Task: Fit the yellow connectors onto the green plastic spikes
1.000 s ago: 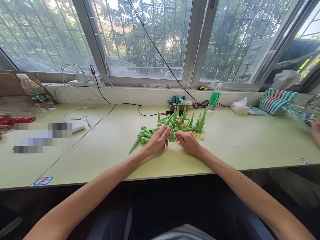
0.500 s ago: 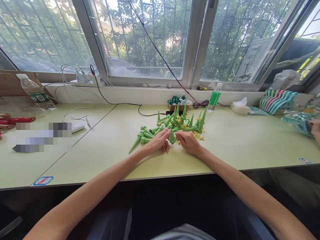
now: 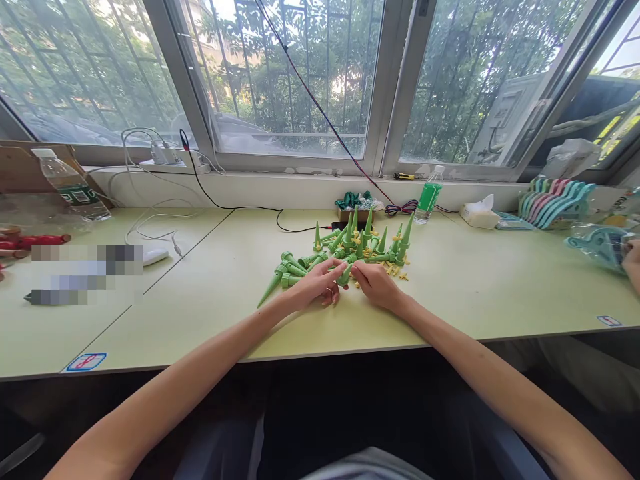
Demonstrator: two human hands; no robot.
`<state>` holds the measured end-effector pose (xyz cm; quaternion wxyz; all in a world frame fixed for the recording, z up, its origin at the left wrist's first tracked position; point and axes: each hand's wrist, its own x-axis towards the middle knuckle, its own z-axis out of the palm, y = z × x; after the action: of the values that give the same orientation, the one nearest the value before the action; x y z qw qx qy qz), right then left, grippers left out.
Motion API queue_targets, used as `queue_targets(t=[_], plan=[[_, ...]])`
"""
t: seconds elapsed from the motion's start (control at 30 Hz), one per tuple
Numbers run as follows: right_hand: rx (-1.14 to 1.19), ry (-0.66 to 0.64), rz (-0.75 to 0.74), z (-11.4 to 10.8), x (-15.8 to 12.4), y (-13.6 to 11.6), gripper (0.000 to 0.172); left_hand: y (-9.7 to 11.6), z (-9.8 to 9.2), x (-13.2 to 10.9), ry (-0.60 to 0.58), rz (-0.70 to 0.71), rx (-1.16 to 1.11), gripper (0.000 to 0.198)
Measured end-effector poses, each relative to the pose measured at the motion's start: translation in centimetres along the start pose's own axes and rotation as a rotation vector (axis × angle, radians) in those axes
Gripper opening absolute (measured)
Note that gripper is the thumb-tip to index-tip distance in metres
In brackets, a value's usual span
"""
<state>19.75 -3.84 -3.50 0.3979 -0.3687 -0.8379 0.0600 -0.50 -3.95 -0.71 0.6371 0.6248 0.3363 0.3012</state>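
In the head view a green plastic watering spike (image 3: 343,277) is held just above the table between my two hands. My left hand (image 3: 320,285) is closed around its left side, thumb and forefinger at the cap end. The spike leans with its point toward my right hand (image 3: 376,283), whose curled fingers pinch close at the point; whether a small part is also in them is hidden. Behind my hands lies a heap of green watering spikes (image 3: 350,247), several standing upright on their caps. Small yellow cross-shaped pieces (image 3: 403,275) are scattered at its right side.
A water bottle (image 3: 429,195), a tissue pack (image 3: 480,213) and coloured hangers (image 3: 555,200) line the back right. A black cable (image 3: 250,207) crosses the table behind the heap. At left lies a white mouse (image 3: 155,256). Another person's hand (image 3: 633,260) shows at the right edge.
The held watering spike has gone from upright to tilted, its point now toward my right hand. Both hands stay nearly in place. The other person's bagged blue item has shifted.
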Motion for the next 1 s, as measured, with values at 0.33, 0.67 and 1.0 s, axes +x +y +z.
queue_targets(t=[0.33,0.67,1.0], plan=[[0.018,-0.048,0.008,0.12,-0.14,0.2,0.038,-0.08,0.03,0.09,0.006,0.009,0.068,0.052],[0.053,-0.046,0.008,0.14,0.01,0.03,0.035,-0.14,0.03,-0.08,0.025,0.03,0.151,0.052],[0.042,-0.058,0.021,0.31,0.01,0.27,0.035,0.35,0.55,-0.33,0.093,0.104,0.242,0.056]])
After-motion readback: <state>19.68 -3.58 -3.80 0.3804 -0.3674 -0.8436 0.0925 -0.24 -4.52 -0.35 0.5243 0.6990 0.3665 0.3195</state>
